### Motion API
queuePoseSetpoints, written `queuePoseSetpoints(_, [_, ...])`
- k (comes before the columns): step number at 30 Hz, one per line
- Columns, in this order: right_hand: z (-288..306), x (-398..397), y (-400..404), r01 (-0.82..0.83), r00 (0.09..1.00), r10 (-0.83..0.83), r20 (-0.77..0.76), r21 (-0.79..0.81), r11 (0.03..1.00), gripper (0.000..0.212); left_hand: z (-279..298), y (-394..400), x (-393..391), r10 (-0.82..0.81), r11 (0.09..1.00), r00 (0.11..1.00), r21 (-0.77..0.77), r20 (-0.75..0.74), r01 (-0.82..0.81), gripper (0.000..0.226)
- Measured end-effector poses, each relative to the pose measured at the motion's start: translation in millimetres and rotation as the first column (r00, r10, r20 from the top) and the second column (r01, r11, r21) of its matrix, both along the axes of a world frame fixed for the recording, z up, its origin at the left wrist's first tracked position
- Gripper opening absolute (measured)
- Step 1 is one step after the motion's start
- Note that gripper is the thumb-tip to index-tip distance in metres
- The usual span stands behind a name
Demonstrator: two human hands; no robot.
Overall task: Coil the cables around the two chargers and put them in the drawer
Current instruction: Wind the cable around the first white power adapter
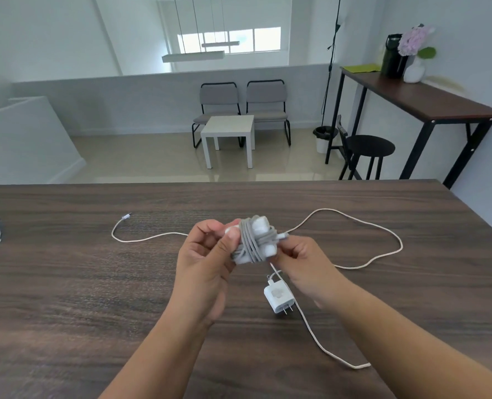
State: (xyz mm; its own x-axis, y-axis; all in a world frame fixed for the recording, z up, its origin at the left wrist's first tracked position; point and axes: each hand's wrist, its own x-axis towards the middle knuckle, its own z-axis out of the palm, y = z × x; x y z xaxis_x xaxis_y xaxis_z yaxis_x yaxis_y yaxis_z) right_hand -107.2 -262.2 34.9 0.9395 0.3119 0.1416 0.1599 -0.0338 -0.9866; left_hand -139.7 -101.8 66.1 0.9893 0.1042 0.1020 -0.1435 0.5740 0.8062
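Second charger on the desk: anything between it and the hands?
Nothing visible. The second charger lies bare on the desk, just below the right hand. Both hands, left hand included, hold the wrapped charger.

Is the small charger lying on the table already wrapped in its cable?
No, the small charger lies bare on the table, its cable trailing loose across the wood.
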Motion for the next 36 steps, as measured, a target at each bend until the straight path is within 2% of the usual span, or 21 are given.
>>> queuePoseSetpoints(3, [-15, -15, 5, 0.069, 0.997, -0.061, 0.053, -0.156, 0.985, 0.013, 4, 0, 6, 0.062, 0.989, 0.997, -0.129, -0.054, -0.068, 0.016])
queuePoseSetpoints(5, [-16, -26, 4, 0.099, 0.982, -0.048, 0.184, -0.277, 0.956, 0.014, 2, 0, 9, 0.114, 0.985, 0.991, -0.124, -0.074, -0.123, 0.016])
queuePoseSetpoints(8, [-2, -37, 0, 0.198, 0.883, 0.048, 0.467, -0.464, 0.864, 0.017, -7, -2, 11, 0.206, 0.978, 0.975, 0.015, -0.078, -0.206, 0.020])
queuePoseSetpoints(11, [18, -39, -6, 0.261, 0.807, 0.155, 0.570, -0.579, 0.773, 0.022, -16, -5, 8, 0.256, 0.960, 0.967, 0.125, -0.014, -0.252, 0.022])
queuePoseSetpoints(15, [43, -34, -14, 0.361, 0.692, 0.244, 0.680, -0.618, 0.699, 0.027, -22, -6, 4, 0.224, 0.910, 0.969, 0.335, 0.104, -0.246, 0.027])
queuePoseSetpoints(19, [64, -22, -23, 0.362, 0.663, 0.326, 0.673, -0.670, 0.648, 0.025, -27, 2, 1, 0.151, 0.804, 0.978, 0.557, 0.145, -0.207, 0.027])
queuePoseSetpoints(22, [77, -11, -27, 0.313, 0.698, 0.343, 0.629, -0.699, 0.643, 0.017, -27, 10, -2, 0.007, 0.772, 0.993, 0.630, 0.115, -0.079, 0.026])
queuePoseSetpoints(26, [79, 2, -27, 0.165, 0.791, 0.301, 0.532, -0.660, 0.733, 0.008, -19, 18, -7, -0.135, 0.811, 0.986, 0.583, 0.099, 0.053, 0.018])
queuePoseSetpoints(32, [63, 12, -25, -0.019, 0.940, 0.176, 0.292, -0.470, 0.883, 0.007, -12, 17, -11, -0.201, 0.849, 0.973, 0.517, 0.118, 0.113, 0.018])
queuePoseSetpoints(34, [56, 14, -22, -0.068, 0.959, 0.164, 0.231, -0.375, 0.924, 0.007, -12, 17, -10, -0.208, 0.881, 0.970, 0.455, 0.125, 0.130, 0.025])
queuePoseSetpoints(36, [47, 11, -17, -0.115, 0.982, 0.139, 0.124, -0.183, 0.976, 0.009, -13, 15, -9, -0.210, 0.911, 0.970, 0.384, 0.124, 0.148, 0.032])
